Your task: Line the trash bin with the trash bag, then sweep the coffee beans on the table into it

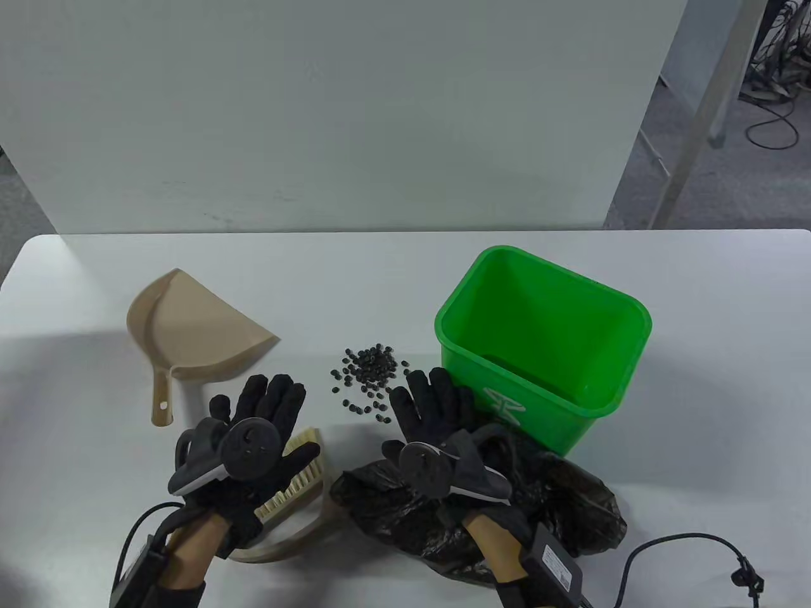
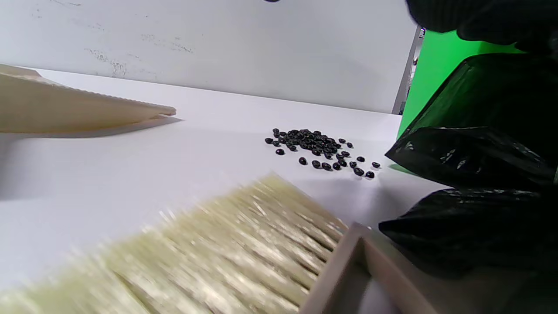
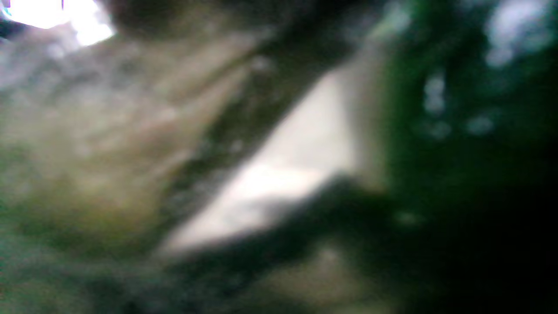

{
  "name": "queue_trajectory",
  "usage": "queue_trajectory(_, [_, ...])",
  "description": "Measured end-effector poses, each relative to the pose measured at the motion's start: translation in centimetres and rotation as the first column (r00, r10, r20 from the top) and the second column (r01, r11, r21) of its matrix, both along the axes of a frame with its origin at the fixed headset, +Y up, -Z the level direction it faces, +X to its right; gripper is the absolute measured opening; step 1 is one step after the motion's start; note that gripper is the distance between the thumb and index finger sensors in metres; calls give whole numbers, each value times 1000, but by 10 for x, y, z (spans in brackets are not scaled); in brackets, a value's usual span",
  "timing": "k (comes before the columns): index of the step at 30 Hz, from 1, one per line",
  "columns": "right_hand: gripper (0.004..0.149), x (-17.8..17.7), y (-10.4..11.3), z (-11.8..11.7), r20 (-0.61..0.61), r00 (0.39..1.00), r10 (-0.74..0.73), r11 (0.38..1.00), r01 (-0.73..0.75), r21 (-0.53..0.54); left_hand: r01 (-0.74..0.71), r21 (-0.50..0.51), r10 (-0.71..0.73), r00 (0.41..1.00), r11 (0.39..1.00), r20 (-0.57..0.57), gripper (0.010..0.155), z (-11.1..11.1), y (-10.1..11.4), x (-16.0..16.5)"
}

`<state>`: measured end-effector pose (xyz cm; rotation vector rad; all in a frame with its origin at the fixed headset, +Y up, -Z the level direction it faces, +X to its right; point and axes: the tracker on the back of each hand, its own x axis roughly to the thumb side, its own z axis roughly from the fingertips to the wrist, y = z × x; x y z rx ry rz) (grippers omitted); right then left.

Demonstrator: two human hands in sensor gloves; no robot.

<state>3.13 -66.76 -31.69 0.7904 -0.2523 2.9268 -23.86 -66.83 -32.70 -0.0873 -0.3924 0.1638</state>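
Trash bag (image 1: pixel 405 506) lies crumpled at the surface's near edge, beside the unlined green bin (image 1: pixel 545 342). Our left hand (image 1: pixel 253 430) and right hand (image 1: pixel 437 424) hover, fingers spread, holding nothing; we should find its mouth first.

The table view is bright and evenly lit, sharp across the frame, with soft grey shadows on the white table (image 1: pixel 393 285), one broad band falling over its left side. The left wrist view is well lit too; the coffee beans (image 2: pixel 320 148) are crisp, while the brush bristles (image 2: pixel 226 257) close to the lens smear into blur. The right wrist view is dim and wholly out of focus, a wash of murky green, brown and black with a blown-out glare patch at its top left corner.
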Motion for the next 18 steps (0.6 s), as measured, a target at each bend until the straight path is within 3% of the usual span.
queue_trajectory(11, [73,6,10,3,-10,999,-35,999,34,-12,14,-17,-14,1000,1000,5,85,-2,-5,1])
queue_trajectory(18, [83,12,6,1,32,999,28,979,-21,-203,28,-43,-28,1000,999,2,86,-5,-9,3])
